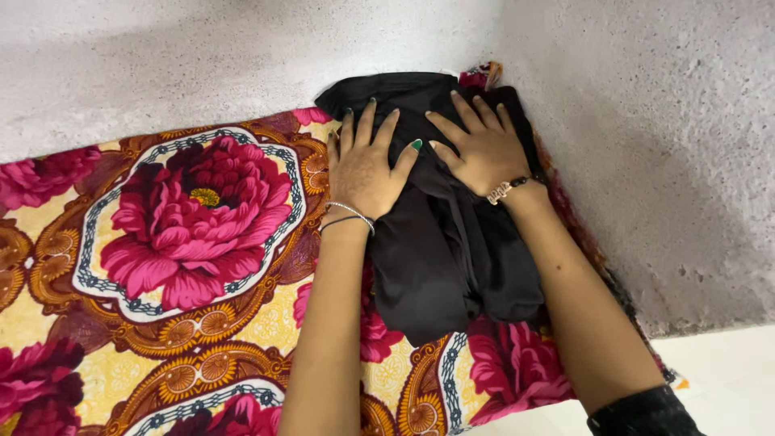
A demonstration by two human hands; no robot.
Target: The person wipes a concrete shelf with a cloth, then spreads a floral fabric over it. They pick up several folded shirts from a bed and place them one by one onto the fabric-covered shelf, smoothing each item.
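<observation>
Folded black garment [452,242] lies on the floral bedsheet [194,242], pressed flat under left hand [363,165] and right hand [483,149]; fingers splayed, nothing clasped. Loose lower folds could be dragged askew.

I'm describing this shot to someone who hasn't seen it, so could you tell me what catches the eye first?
A big pink-and-gold floral sheet fills the left and lower frame. At its top right corner lies a folded black garment, with the left hand and right hand pressed flat on its upper part. A rough grey wall runs behind.
</observation>
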